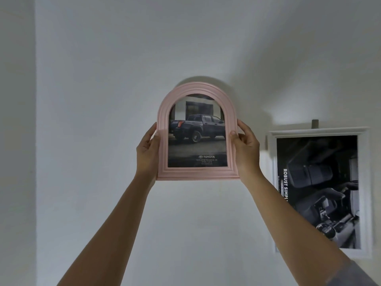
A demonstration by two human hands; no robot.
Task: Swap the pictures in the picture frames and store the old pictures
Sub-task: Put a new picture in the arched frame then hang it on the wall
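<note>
- Head view: I'm watching left hand [147, 151] and right hand [246, 147] gripping a ridged, arched pink frame [198, 173], thumbs in front.
- Remaining fingers are hiding behind it.

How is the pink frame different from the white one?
The pink frame is arched; the white frame is rectangular. The left hand and right hand hold the pink frame; nobody touches the white frame. The pink frame shows a truck picture, the white frame a car-interior picture. Both hold car pictures.
</note>
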